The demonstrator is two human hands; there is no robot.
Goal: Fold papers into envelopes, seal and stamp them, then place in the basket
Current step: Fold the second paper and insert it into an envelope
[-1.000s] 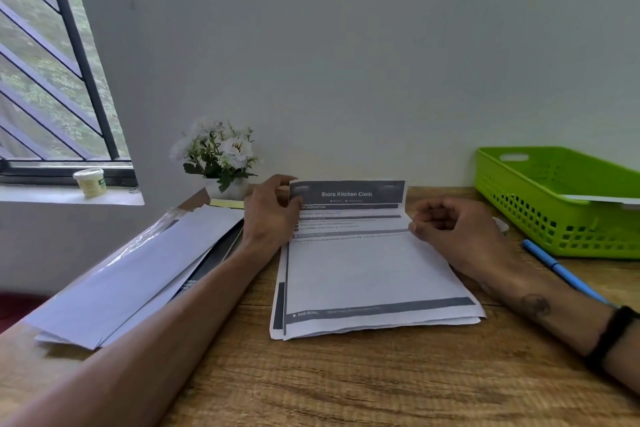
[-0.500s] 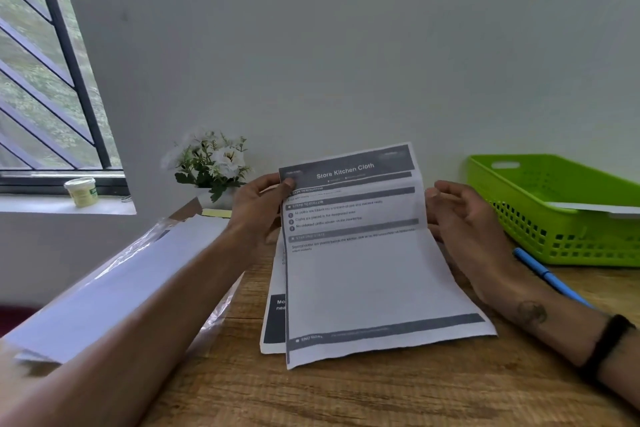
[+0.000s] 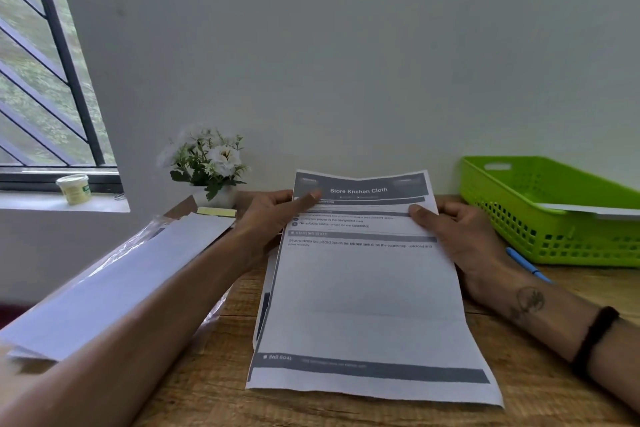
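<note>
Both hands, left hand [image 3: 273, 215] and right hand [image 3: 464, 239], pinch the sheet [image 3: 367, 288] at its far edge; its near edge rests on the desk [image 3: 346, 416]. The sheet looks light and limp. It should crease best with the fingers [image 3: 420, 213] kept at the corners.

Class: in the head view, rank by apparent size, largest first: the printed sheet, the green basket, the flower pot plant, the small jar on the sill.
1. printed sheet
2. green basket, partly cut off
3. flower pot plant
4. small jar; farther away, so true size is unsure

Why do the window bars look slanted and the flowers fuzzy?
Head view: the wide-angle lens tilts the window bars near the edge; the flowers look soft and washed out; the paper's title reads clearly, while its smaller print stays blurry.
</note>
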